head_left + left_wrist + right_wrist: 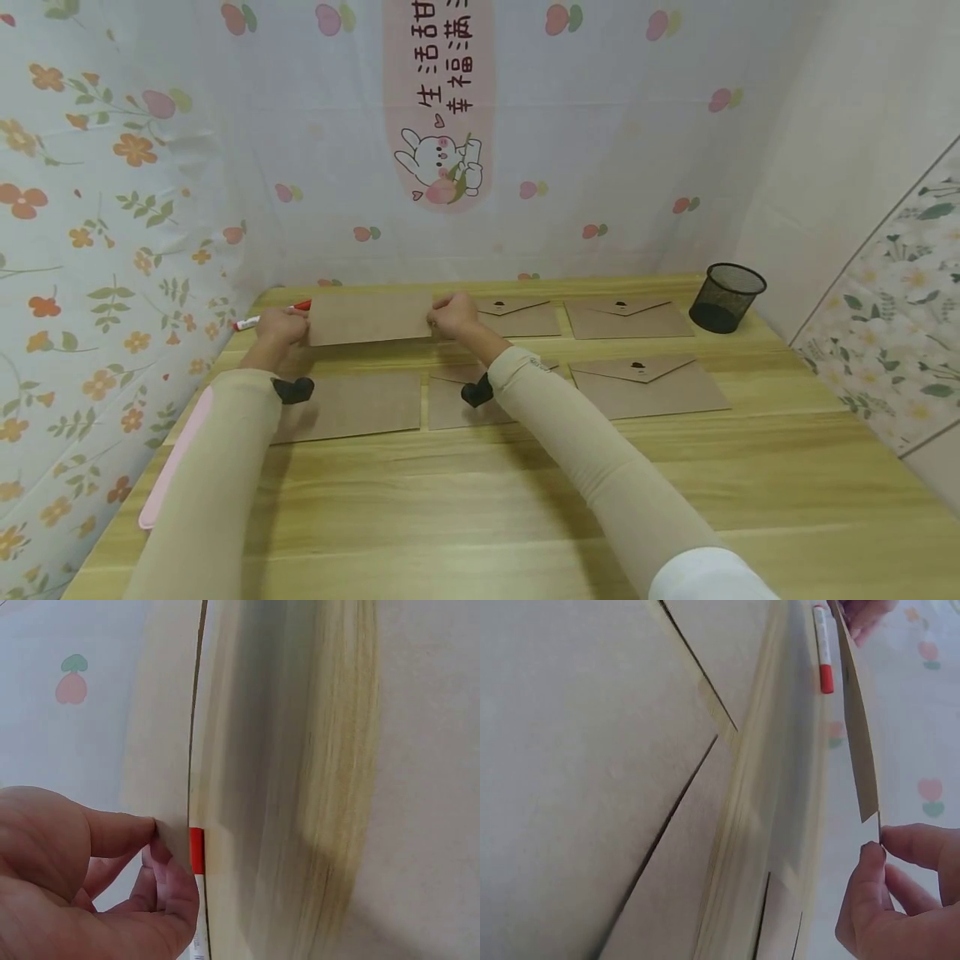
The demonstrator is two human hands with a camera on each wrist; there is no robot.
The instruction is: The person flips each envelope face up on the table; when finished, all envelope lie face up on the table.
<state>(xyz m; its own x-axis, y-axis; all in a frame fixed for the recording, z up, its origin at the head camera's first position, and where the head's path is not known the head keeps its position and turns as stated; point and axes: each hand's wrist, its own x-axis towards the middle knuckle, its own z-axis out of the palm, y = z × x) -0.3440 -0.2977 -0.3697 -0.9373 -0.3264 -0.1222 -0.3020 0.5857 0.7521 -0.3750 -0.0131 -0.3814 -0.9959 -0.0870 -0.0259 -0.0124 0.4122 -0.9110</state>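
Both hands hold a brown kraft paper envelope [371, 319] up off the back left of the table, its plain face toward the head camera. My left hand [281, 327] pinches its left end, and in the left wrist view thumb and fingertips meet at the paper [166, 712]. At the other end my right hand [454, 315] pinches the corner between thumb and finger. The right wrist view catches the raised envelope [861, 742] nearly edge-on. A white marker with a red cap [825, 679] lies behind it, partly hidden by the left hand in the head view.
Nearest the left forearm lies a plain-side-up envelope [367, 402]. Flap-side-up envelopes sit to its right [450, 410], [648, 392] and along the back [528, 322], [626, 323]. A black mesh pen holder [726, 298] stands back right. Something pink [176, 467] edges the table's left side.
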